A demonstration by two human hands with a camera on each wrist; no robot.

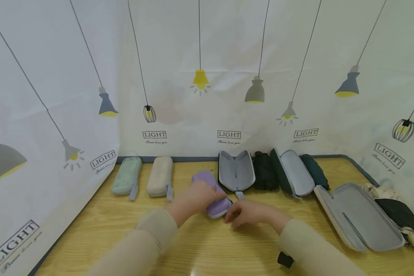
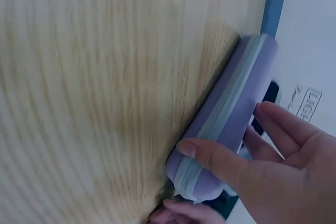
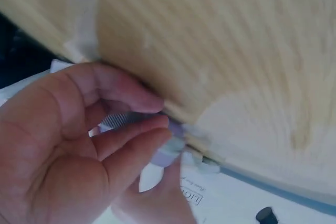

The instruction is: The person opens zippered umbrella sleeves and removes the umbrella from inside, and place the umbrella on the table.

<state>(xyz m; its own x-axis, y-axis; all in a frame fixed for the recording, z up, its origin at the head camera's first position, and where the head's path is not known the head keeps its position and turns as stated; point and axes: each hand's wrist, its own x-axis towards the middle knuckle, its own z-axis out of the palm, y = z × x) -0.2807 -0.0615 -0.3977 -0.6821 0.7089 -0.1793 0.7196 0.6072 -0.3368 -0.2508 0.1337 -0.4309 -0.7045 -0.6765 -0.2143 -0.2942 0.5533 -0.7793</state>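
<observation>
Spreading below, a tabletop [image 1: 200, 249] is being worked over.
Between an open grey-lined case [image 1: 227, 172] and a beige case [image 1: 160, 176], a purple case [image 1: 217, 209] is being gripped by the left hand [image 1: 198, 197]; beside its end, the right hand [image 1: 250, 213] is being held bent, whether pinching cannot be told.

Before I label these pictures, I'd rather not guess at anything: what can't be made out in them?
- Purple case: head view, its middle is covered by the left hand.
- That case's inside: hidden by its shell in every view.
- What the right hand pinches, if anything: right wrist view, hidden by its own fingers.
- Black bundle: head view, cut off by the right edge.
- Script under the LIGHT signs: head view, too small.
</observation>
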